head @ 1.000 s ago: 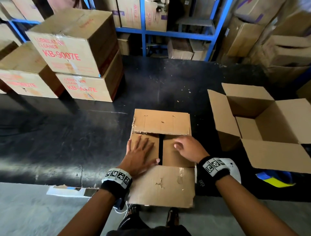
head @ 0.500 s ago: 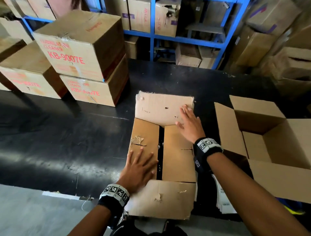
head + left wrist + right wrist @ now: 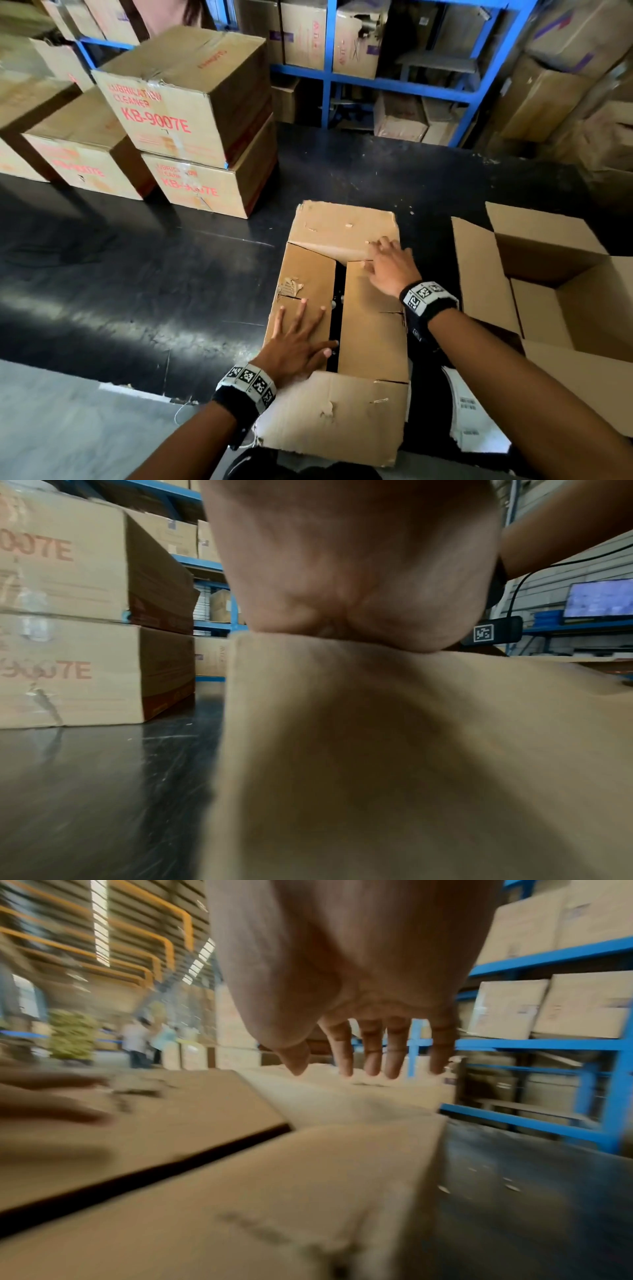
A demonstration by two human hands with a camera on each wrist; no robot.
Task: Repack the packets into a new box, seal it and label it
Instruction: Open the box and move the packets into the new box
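Two hands lie on the worn box (image 3: 371, 342) at centre frame. The left hand (image 3: 297, 346) presses flat on its left flap, fingers spread. The right hand (image 3: 390, 265) reaches to the far flap, fingers apart, seemingly just touching it. The empty new box (image 3: 486, 277) stands open at right on the black worktop (image 3: 137, 274); printed cartons (image 3: 178, 113) are stacked upper left.
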